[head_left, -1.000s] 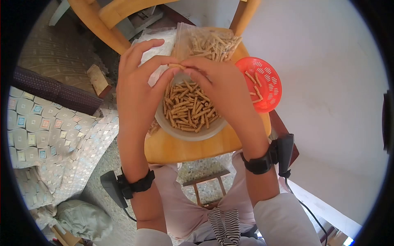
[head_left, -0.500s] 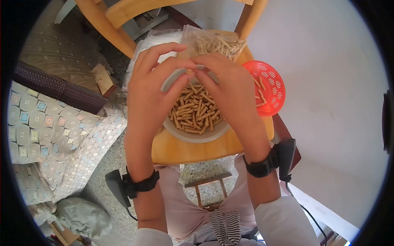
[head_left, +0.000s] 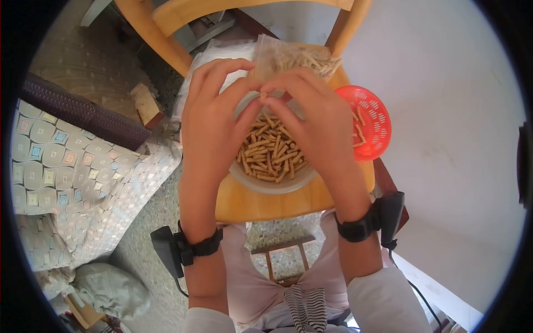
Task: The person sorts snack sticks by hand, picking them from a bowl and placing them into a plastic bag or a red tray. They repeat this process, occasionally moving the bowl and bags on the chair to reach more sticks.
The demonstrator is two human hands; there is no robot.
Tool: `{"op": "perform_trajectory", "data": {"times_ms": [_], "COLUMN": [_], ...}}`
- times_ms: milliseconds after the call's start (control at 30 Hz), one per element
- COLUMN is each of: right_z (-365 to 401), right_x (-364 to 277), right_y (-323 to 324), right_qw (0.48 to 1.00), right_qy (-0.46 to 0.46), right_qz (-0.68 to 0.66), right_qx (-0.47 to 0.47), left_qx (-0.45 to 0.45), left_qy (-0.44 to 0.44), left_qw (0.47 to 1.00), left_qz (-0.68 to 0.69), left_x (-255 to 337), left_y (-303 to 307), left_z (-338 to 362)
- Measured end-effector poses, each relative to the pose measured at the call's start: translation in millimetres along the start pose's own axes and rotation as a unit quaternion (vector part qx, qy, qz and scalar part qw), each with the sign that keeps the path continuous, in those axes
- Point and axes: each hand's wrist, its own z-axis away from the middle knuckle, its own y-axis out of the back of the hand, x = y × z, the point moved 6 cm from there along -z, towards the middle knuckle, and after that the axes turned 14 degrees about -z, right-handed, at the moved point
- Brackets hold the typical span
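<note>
Head view: stick piece (head_left: 263, 95) above the bowl's far side, one end facing camera, long axis roughly along line of sight. Right hand (head_left: 319, 114) pinches it, thumb against forefinger; left hand (head_left: 214, 111) fingertips meet there too, can't tell if gripping. Bowl (head_left: 267, 187) on wooden chair (head_left: 272, 207): heaped sticks (head_left: 272, 156), mixed directions. Red perforated basket (head_left: 382, 119): few sticks (head_left: 361, 133). Clear plastic bag (head_left: 268, 54): paler pieces (head_left: 311, 60).

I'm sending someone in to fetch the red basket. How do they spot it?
Find the wooden chair beside the white wall. At the right edge of its seat, past the right hand, is the basket, holding a few sticks. Unlike the pale, heaped bowl, it is bright red and slotted.
</note>
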Motion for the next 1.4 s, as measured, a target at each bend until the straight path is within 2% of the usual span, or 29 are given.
{"op": "perform_trajectory", "data": {"times_ms": [200, 300, 367, 400, 467, 533, 600, 700, 733, 800, 900, 967, 1033, 1100, 1167, 1233, 1300, 1400], "right_z": [-2, -2, 3, 5, 16, 23, 28, 35, 39, 45, 51, 49, 51, 56, 60, 64, 66, 66], "right_x": [0, 4, 14, 15, 22, 27, 30, 29, 32, 37, 38, 38, 40, 43, 41, 40, 43, 43], "right_y": [6, 7, -4, -5, -18, -25, -32, -39, -43, -50, -62, -63, -65, -66, -63, -65, -65, -66], "right_qw": [0.997, 0.999, 0.985, 0.985, 0.966, 0.964, 0.961, 0.964, 0.957, 0.949, 0.936, 0.931, 0.923, 0.913, 0.923, 0.917, 0.910, 0.911], "right_qy": [-0.066, -0.038, -0.078, -0.077, -0.108, -0.115, -0.120, -0.090, -0.098, -0.106, -0.120, -0.178, -0.170, -0.164, -0.125, -0.144, -0.163, -0.145], "right_qz": [-0.019, 0.007, 0.028, 0.027, 0.045, 0.019, -0.009, 0.020, 0.044, 0.068, 0.060, 0.043, 0.072, 0.101, 0.125, 0.142, 0.161, 0.168], "right_qx": [0.020, -0.037, -0.149, -0.149, -0.233, -0.239, -0.247, -0.248, -0.268, -0.288, -0.325, -0.315, -0.338, -0.359, -0.341, -0.343, -0.345, -0.349], "left_qx": [0.009, 0.021, 0.016, 0.011, -0.005, -0.022, -0.094, -0.108, -0.109, -0.153, -0.121, -0.128, -0.135, -0.273, -0.279, -0.283, -0.219, -0.272], "left_qy": [0.027, 0.009, 0.015, 0.020, 0.001, -0.018, 0.007, -0.011, -0.010, 0.083, 0.071, 0.070, 0.069, 0.135, 0.138, 0.140, 0.099, 0.146], "left_qw": [0.998, 0.997, 0.997, 0.998, 1.000, 0.999, 0.993, 0.984, 0.984, 0.980, 0.983, 0.983, 0.982, 0.952, 0.950, 0.948, 0.966, 0.951], "left_qz": [0.054, 0.078, 0.070, 0.062, 0.009, -0.042, -0.067, -0.141, -0.142, -0.092, -0.116, -0.115, -0.117, -0.039, -0.039, -0.041, -0.092, -0.021], "left_x": [-12, -17, -20, -22, -25, -28, -38, -56, -60, -75, -76, -75, -73, -76, -77, -79, -80, -80], "left_y": [16, 23, 28, 30, 31, 31, 28, 23, 21, 13, 15, 12, 12, -2, -3, -3, 6, -2], "left_z": [-4, -5, -7, -7, -4, 1, 7, 19, 21, 25, 25, 28, 35, 50, 48, 46, 40, 47]}}
